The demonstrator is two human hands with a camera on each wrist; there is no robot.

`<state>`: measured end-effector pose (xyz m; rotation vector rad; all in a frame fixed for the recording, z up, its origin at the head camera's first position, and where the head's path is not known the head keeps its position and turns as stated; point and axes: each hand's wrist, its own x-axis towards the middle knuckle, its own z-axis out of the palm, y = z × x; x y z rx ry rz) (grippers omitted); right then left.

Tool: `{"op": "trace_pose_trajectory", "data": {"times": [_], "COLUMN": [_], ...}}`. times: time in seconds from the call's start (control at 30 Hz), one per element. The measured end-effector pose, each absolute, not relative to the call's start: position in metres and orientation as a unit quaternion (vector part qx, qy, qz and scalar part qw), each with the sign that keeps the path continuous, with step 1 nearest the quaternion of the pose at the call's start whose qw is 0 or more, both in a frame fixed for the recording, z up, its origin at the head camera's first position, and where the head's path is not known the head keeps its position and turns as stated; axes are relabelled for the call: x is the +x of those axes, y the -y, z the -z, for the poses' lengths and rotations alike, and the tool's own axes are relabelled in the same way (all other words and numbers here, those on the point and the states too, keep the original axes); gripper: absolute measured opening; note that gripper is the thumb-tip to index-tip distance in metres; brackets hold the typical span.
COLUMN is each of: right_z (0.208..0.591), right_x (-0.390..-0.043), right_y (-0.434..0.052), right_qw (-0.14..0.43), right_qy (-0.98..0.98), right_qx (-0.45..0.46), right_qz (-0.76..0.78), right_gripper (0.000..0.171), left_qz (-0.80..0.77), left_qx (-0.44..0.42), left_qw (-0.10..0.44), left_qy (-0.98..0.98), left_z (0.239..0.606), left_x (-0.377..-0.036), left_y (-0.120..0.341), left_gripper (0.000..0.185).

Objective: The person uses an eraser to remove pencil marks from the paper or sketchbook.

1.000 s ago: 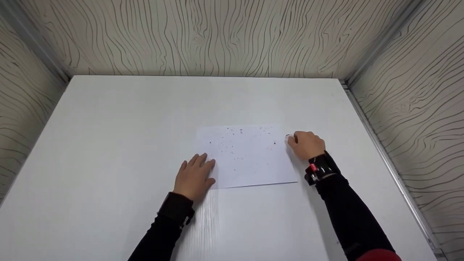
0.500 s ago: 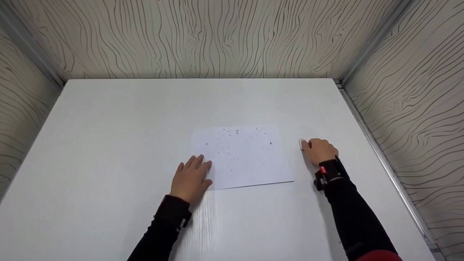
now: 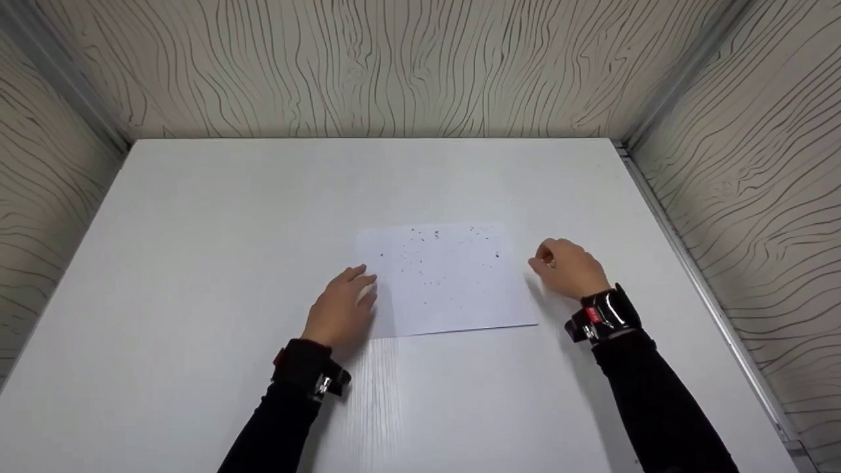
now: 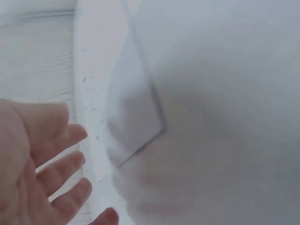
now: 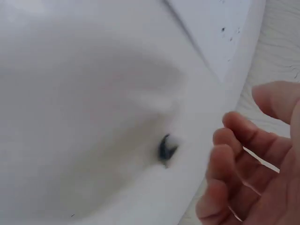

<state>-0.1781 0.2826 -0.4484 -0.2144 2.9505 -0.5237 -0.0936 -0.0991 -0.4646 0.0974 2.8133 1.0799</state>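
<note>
A: At the table's centre, head view: a speckled paper sheet lies flat. The left hand, fingers relaxed and holding nothing, hovers at the sheet's 8 o'clock corner, likely placed to steady it.

B: And the right hand?

A: At 3 o'clock, just off the edge, fingers loosely curled, empty.

B: Left wrist view?

A: Spread fingers above the sheet's corner.

B: Right wrist?

A: Curled fingers holding nothing; a small eraser lies apart on the table.

The near left corner of the paper sheet is covered by the left hand. A small dark-and-white object, possibly an eraser, is blurred on the table; the specks cannot be identified.
</note>
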Motion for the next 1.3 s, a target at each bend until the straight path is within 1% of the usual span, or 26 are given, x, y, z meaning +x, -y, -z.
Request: {"op": "trace_pose_trajectory", "data": {"times": [0.1,0.17,0.27,0.37,0.5,0.6,0.83,0.97,1.1,1.3], "right_z": [0.449,0.452,0.46,0.467,0.473,0.475,0.479,0.479,0.478,0.478], "right_x": [-0.176,-0.174,-0.169,-0.163,-0.159,-0.16,-0.163,-0.163,-0.161,-0.16], "right_y": [-0.266,-0.257,-0.247,-0.244,-0.245,-0.245,-0.245,-0.245,-0.244,-0.245], "right_qw": [0.102,0.111,0.12,0.113,0.087,0.081,0.085,0.084,0.085,0.084], "right_qy": [-0.976,-0.975,-0.975,-0.977,-0.98,-0.98,-0.98,-0.98,-0.979,-0.978], "right_qx": [-0.095,-0.106,-0.119,-0.129,-0.14,-0.141,-0.133,-0.131,-0.128,-0.129], "right_qz": [0.17,0.161,0.147,0.13,0.113,0.118,0.124,0.128,0.131,0.138], "right_gripper": [0.038,0.043,0.049,0.052,0.054,0.056,0.057,0.058,0.057,0.057], "left_qz": [-0.447,-0.496,-0.521,-0.54,-0.596,-0.628,-0.654,-0.667,-0.655,-0.606], "left_qx": [-0.023,-0.058,-0.103,-0.137,-0.176,-0.19,-0.216,-0.225,-0.224,-0.206], "left_qw": [0.076,0.09,0.121,0.149,0.177,0.184,0.168,0.172,0.182,0.185], "left_qy": [-0.891,-0.862,-0.839,-0.817,-0.764,-0.732,-0.705,-0.689,-0.698,-0.746], "left_z": [0.458,0.455,0.454,0.456,0.458,0.458,0.461,0.462,0.463,0.466], "left_x": [-0.099,-0.102,-0.104,-0.107,-0.112,-0.115,-0.121,-0.123,-0.125,-0.129], "left_y": [0.105,0.107,0.11,0.108,0.105,0.103,0.104,0.106,0.107,0.107], "left_gripper": [0.039,0.043,0.051,0.058,0.061,0.06,0.06,0.062,0.061,0.053]}}
